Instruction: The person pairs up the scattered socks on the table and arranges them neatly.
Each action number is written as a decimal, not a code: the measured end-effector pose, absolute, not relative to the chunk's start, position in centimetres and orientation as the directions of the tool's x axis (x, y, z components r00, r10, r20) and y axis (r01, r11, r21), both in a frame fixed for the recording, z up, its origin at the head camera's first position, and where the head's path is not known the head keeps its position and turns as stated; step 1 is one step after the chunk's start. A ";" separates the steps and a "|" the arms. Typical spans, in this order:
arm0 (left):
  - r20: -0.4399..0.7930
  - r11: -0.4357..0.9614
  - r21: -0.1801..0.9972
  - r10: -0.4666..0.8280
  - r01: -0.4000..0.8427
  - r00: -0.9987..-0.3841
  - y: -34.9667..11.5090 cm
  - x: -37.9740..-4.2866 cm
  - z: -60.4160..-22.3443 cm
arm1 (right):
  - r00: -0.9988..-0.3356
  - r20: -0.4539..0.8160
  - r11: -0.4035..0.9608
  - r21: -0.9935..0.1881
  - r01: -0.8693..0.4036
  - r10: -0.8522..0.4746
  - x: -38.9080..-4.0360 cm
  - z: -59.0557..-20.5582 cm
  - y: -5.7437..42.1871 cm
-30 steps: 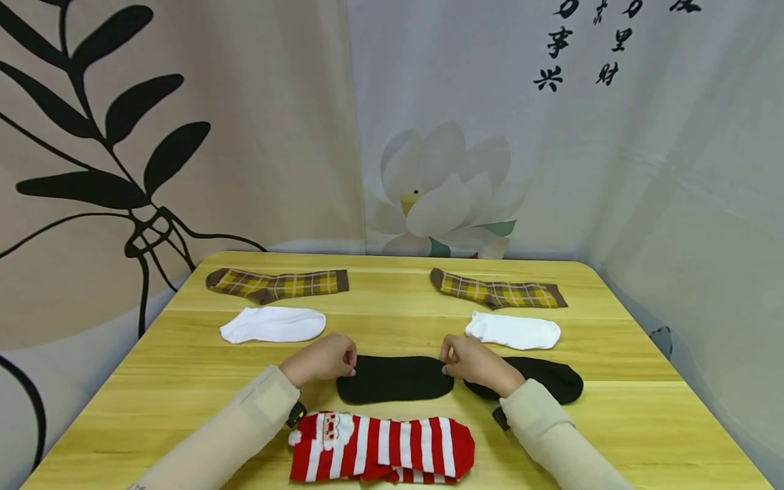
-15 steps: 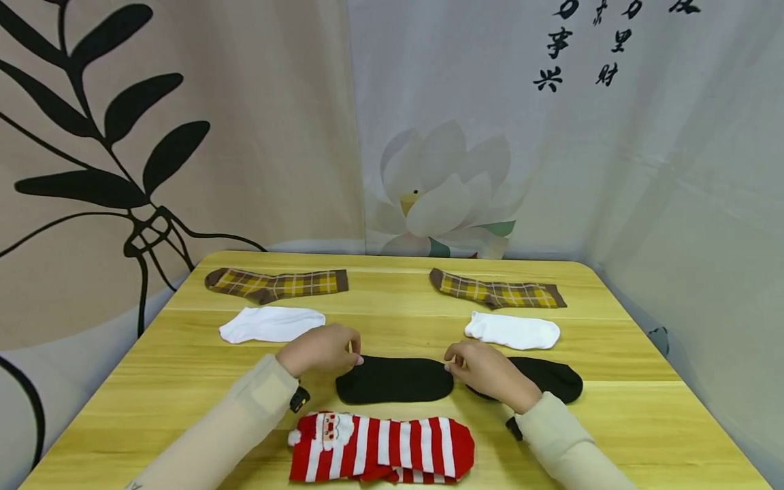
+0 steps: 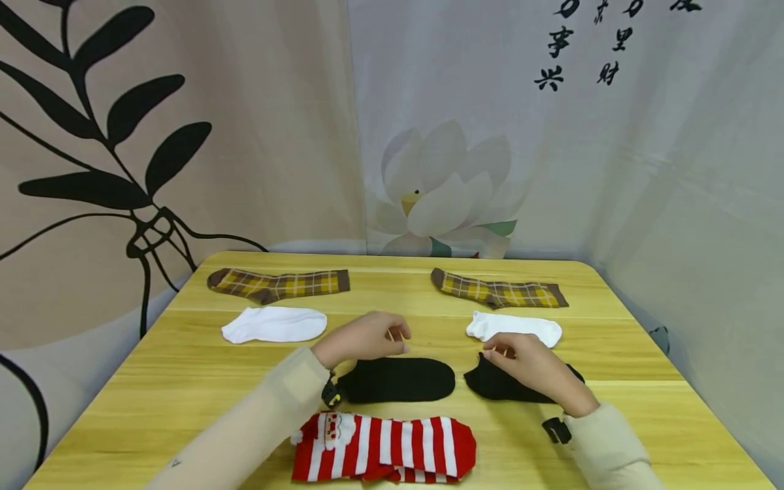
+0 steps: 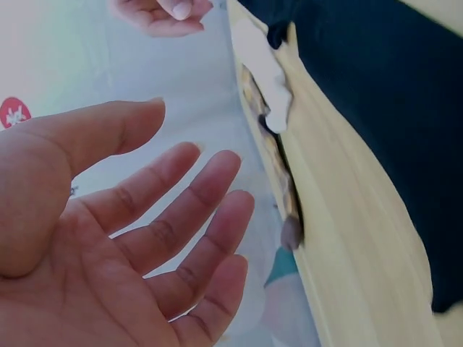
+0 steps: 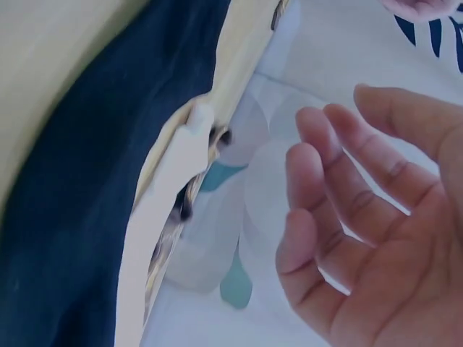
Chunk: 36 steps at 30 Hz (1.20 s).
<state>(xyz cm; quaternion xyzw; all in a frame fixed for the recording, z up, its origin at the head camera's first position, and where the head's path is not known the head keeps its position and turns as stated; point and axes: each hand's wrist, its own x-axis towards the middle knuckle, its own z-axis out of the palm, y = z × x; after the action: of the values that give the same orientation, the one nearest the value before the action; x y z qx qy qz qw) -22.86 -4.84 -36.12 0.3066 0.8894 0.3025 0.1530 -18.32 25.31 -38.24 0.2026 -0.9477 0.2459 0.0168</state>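
Over the far edge of the left black sock (image 3: pixel 401 382) my left hand (image 3: pixel 366 336) hovers, its fingers loosely bent and holding nothing. In the left wrist view that hand (image 4: pixel 145 224) shows a bare palm with the fingers apart. My right hand (image 3: pixel 531 362) hangs above the right black sock (image 3: pixel 495 382), covering part of it in the head view. The right wrist view shows this hand (image 5: pixel 376 217) relaxed, with nothing in it. Both black socks lie flat and side by side on the wooden table.
Nearest me lies a red-and-white striped Santa sock (image 3: pixel 392 449). Behind the black socks are two white socks, left (image 3: pixel 273 324) and right (image 3: pixel 511 328). Two plaid socks, left (image 3: pixel 306 284) and right (image 3: pixel 520 295), lie near the back of the table (image 3: pixel 392 299).
Both hands have left the edges of the left black sock and lifted. The left hand moved right and away from me; the right hand moved right, over the right black sock.
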 end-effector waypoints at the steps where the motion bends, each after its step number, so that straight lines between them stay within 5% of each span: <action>1: -0.087 0.621 0.641 0.642 0.451 -0.762 -4.4 -22.9 -36.1 | -0.922 0.135 0.799 -0.462 -0.383 -0.364 -18.2 -38.2 25.8; 17: -0.137 0.607 0.644 0.691 0.466 -0.710 1.9 -23.7 -37.7 | -0.994 0.047 0.862 -0.495 -0.107 -0.097 -15.5 -38.0 34.2; 36: -0.257 0.707 0.552 0.648 0.442 -0.716 6.5 -25.1 -40.4 | -0.996 -0.087 0.864 -0.504 0.012 -0.037 -17.4 -42.1 39.0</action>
<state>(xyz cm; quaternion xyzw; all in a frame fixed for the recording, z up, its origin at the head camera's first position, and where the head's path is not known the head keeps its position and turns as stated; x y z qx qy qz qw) -25.10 6.47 -40.45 0.3039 0.8967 0.2326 0.2223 -17.44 39.04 -42.13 0.0066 -0.9642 0.2609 -0.0468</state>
